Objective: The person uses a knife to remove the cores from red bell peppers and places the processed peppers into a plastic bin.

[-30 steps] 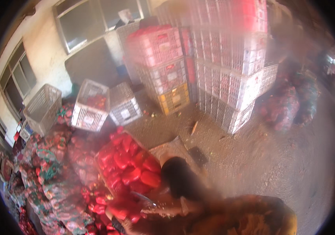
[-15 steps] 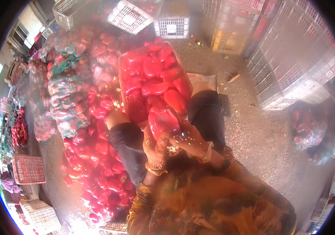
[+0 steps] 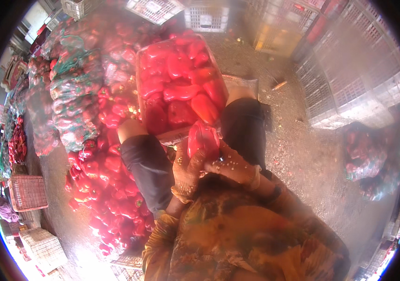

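A glossy red bell pepper (image 3: 203, 140) is held up between both hands, just short of a crate heaped with peppers. My left hand (image 3: 187, 171), in a tan glove dotted with pale seeds, is closed round its left and near side. On the other side, my right hand (image 3: 235, 167), gloved alike, curls its fingers against the pepper's lower right. A small bright glint shows at the right fingers; what makes it is too small to tell. The near end of the pepper is hidden by the fingers. The full crate (image 3: 171, 137) stands just beyond my knees.
Loose red peppers (image 3: 111, 196) pile up on the floor at my left. Net sacks of peppers (image 3: 76, 103) stand beyond them. Tall stacked crates (image 3: 349, 79) rise at the right, with another sack (image 3: 366, 152) nearer. A reddish crate (image 3: 29, 193) sits at far left.
Both hands have drawn the pepper back toward me, off the crate's near edge. It now points more upright. The whole view has shifted slightly.
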Demonstrator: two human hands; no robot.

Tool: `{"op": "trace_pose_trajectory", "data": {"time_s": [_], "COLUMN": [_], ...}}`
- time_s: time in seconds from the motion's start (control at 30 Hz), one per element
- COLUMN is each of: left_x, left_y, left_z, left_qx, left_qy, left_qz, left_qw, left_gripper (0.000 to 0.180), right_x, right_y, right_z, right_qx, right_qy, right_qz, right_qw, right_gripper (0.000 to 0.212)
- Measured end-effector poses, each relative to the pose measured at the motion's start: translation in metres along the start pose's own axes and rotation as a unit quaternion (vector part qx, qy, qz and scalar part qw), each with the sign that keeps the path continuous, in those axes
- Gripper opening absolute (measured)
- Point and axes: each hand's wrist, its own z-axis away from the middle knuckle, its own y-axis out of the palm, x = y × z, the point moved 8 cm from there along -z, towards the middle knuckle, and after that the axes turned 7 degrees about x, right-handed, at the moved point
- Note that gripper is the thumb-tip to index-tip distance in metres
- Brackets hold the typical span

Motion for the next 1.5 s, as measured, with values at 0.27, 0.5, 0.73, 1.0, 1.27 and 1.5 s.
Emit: {"op": "trace_pose_trajectory", "data": {"time_s": [0.27, 0.5, 0.73, 1.0, 1.27, 1.5], "left_x": [0.012, 0.029, 0.039, 0.052, 0.067, 0.082], "left_y": [-0.003, -0.011, -0.016, -0.025, -0.026, -0.058], "left_z": [0.006, 0.005, 0.004, 0.004, 0.005, 0.023], "left_qx": [0.022, 0.107, 0.15, 0.219, 0.218, 0.084], "left_qy": [-0.062, -0.032, -0.112, -0.132, -0.078, -0.072], "left_qz": [0.036, 0.021, 0.171, 0.398, 0.55, 0.515], "left_qw": [0.997, 0.994, 0.967, 0.881, 0.802, 0.85], "left_gripper": [0.054, 0.05, 0.05, 0.085, 0.075, 0.079], "right_x": [-0.025, -0.029, -0.047, -0.009, 0.037, 0.127], "right_y": [0.005, 0.005, 0.003, 0.033, -0.012, -0.058], "right_z": [-0.008, -0.004, -0.001, -0.004, -0.043, -0.147], "right_qx": [0.002, 0.077, 0.054, 0.153, 0.02, -0.14], "right_qy": [-0.056, -0.027, 0.124, 0.1, -0.192, -0.082], "right_qz": [-0.047, -0.168, -0.074, -0.268, 0.371, 0.71], "right_qw": [0.997, 0.982, 0.988, 0.946, 0.908, 0.685], "right_gripper": [0.079, 0.068, 0.028, 0.018, 0.047, 0.042]}}
